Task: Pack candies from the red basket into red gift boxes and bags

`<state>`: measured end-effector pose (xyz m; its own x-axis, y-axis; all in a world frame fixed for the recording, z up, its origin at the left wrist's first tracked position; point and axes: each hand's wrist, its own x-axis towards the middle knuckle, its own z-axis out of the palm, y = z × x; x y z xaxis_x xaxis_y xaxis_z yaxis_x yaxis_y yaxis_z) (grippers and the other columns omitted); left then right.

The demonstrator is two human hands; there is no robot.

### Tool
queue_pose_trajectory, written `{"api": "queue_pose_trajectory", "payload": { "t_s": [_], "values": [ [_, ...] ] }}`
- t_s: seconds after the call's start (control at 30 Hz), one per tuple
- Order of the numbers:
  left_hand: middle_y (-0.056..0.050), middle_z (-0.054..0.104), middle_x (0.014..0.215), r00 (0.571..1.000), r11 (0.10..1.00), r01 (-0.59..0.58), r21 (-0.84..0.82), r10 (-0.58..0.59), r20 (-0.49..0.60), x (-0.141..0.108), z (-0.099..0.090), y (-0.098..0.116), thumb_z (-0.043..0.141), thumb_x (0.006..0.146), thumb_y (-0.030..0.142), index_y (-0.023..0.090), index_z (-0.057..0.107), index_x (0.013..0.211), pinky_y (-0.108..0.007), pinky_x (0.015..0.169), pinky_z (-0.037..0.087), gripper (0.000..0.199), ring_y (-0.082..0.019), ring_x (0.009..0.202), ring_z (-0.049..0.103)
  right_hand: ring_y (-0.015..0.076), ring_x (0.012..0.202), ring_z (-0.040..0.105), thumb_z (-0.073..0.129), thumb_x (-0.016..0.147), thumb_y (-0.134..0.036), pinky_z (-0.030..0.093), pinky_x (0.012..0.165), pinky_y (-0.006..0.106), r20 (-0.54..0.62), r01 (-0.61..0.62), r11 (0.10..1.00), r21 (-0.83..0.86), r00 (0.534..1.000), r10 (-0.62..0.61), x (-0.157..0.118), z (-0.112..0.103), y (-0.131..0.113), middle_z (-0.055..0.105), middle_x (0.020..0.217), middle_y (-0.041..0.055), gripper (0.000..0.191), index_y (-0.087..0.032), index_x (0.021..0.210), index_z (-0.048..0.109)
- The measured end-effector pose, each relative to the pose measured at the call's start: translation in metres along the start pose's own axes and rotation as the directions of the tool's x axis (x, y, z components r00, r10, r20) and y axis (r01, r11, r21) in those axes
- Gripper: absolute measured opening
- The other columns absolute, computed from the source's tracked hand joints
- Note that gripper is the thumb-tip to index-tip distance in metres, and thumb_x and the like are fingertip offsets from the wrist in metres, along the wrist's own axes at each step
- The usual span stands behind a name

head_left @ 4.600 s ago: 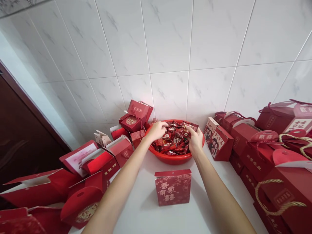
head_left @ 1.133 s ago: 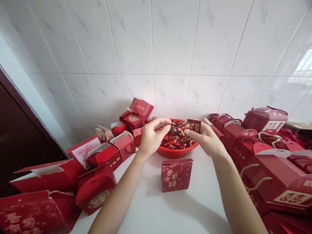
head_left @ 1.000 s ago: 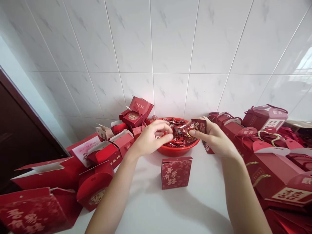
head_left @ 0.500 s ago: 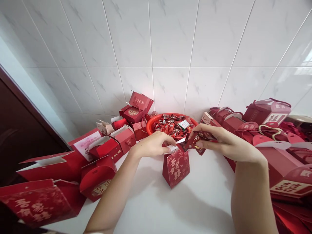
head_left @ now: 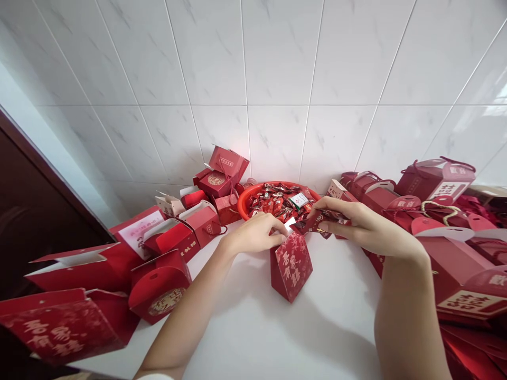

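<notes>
A small red gift box (head_left: 292, 269) with light lettering stands tilted on the white table, its white-lined top opened away from me. My left hand (head_left: 259, 232) pinches the upper left edge of this box. Just right of the opening, my right hand (head_left: 350, 221) is closed on dark red candy packets (head_left: 327, 219), thumb over them. Their left end reaches over the box's mouth. How many packets there are, I cannot tell. Behind both hands sits an orange-red basin (head_left: 242, 203) heaped with red wrapped candies (head_left: 273, 198) and one white-and-green packet (head_left: 299, 200).
Several red boxes (head_left: 162, 282), some with open tops, crowd the table's left side. More red boxes (head_left: 459, 253) with handles are stacked at the right. White wall tiles (head_left: 277, 63) rise behind the table (head_left: 245, 338); a dark brown door (head_left: 31, 195) is at the left.
The gift box has shifted slightly right and tilted more, with my left hand moving along with it. My right hand has edged left, keeping the packets at the opening.
</notes>
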<state>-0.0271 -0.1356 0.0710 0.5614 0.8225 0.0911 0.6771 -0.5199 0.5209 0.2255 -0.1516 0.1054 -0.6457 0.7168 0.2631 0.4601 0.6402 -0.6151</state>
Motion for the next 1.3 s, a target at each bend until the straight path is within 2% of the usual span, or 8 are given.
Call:
{"api": "queue_pose_trajectory", "payload": {
  "t_s": [0.2,0.33,0.57,0.67,0.77,0.9,1.07,1.3],
  "values": [
    [-0.002,0.074,0.092,0.997,0.997,0.078,-0.013,-0.079,-0.021,0.0,-0.004,-0.002,0.073,0.072,0.046,0.021,0.079,0.091,-0.027,0.069,0.042,0.032,-0.022,0.087,0.063,0.0179,0.08,0.064,0.05,0.096,-0.038,0.05,0.071,0.029,-0.022,-0.011,1.0,0.012,1.0,0.011,-0.001,-0.001,0.003,0.068,0.092,0.0046,0.024,-0.02,0.106,0.062],
    [-0.001,0.071,0.092,0.991,0.991,0.131,-0.02,-0.13,0.027,0.004,-0.002,0.001,0.076,0.067,0.054,0.022,0.076,0.099,-0.027,0.065,0.04,0.046,-0.022,0.086,0.063,0.0171,0.076,0.062,0.05,0.096,-0.037,0.05,0.07,0.029,-0.004,-0.013,1.0,-0.008,1.0,0.013,0.0,0.0,0.002,0.069,0.091,0.0039,0.024,-0.02,0.109,0.062],
    [-0.002,0.072,0.115,0.992,0.996,0.079,-0.033,-0.076,0.1,0.006,0.0,0.0,0.082,0.064,0.053,0.023,0.07,0.116,-0.028,0.078,0.045,0.061,-0.027,0.104,0.064,0.0151,0.072,0.058,0.05,0.096,-0.03,0.045,0.066,0.027,0.133,0.02,0.998,-0.053,0.991,-0.013,0.013,0.009,0.006,0.066,0.083,0.002,0.018,-0.019,0.105,0.062],
    [-0.004,0.07,0.121,0.991,0.997,0.082,-0.013,-0.08,0.104,0.005,0.0,0.0,0.082,0.064,0.052,0.022,0.068,0.121,-0.03,0.082,0.045,0.066,-0.029,0.108,0.063,0.014,0.071,0.056,0.051,0.096,-0.028,0.044,0.065,0.026,0.103,0.036,0.997,-0.064,0.994,-0.029,0.019,0.014,0.006,0.066,0.083,0.0014,0.015,-0.019,0.101,0.062],
    [-0.004,0.071,0.117,0.992,0.997,0.078,-0.021,-0.076,0.1,0.005,0.0,-0.001,0.082,0.064,0.051,0.022,0.068,0.118,-0.029,0.079,0.045,0.062,-0.028,0.105,0.064,0.0135,0.071,0.057,0.052,0.096,-0.027,0.044,0.065,0.024,0.075,0.055,0.997,-0.048,0.996,-0.051,0.024,0.02,0.004,0.067,0.085,0.0013,0.015,-0.019,0.1,0.063],
    [-0.001,0.073,0.105,0.993,0.997,0.055,-0.058,-0.049,0.107,0.006,-0.001,-0.003,0.083,0.063,0.049,0.022,0.07,0.11,-0.028,0.073,0.044,0.055,-0.025,0.094,0.066,0.0164,0.083,0.063,0.057,0.095,-0.03,0.048,0.075,0.027,0.101,0.12,0.993,-0.014,0.988,-0.118,0.034,0.032,0.008,0.07,0.099,0.0048,0.021,-0.02,0.108,0.07],
    [0.0,0.071,0.089,0.989,0.995,0.083,-0.052,-0.076,0.125,0.007,-0.002,-0.006,0.082,0.063,0.053,0.021,0.069,0.1,-0.027,0.064,0.041,0.051,-0.023,0.082,0.065,0.017,0.083,0.063,0.06,0.092,-0.025,0.049,0.075,0.028,0.102,0.088,0.993,-0.078,0.992,-0.08,0.044,0.042,0.016,0.069,0.1,0.007,0.025,-0.021,0.112,0.075],
    [-0.001,0.072,0.099,0.99,0.998,0.052,-0.043,-0.046,0.13,0.006,-0.002,-0.005,0.082,0.062,0.055,0.021,0.069,0.114,-0.027,0.064,0.041,0.064,-0.023,0.084,0.065,0.0171,0.08,0.065,0.061,0.09,-0.025,0.051,0.073,0.028,0.122,0.091,0.995,-0.042,0.989,-0.085,0.039,0.032,0.019,0.072,0.095,0.0063,0.023,-0.021,0.104,0.078]
  ]
}}
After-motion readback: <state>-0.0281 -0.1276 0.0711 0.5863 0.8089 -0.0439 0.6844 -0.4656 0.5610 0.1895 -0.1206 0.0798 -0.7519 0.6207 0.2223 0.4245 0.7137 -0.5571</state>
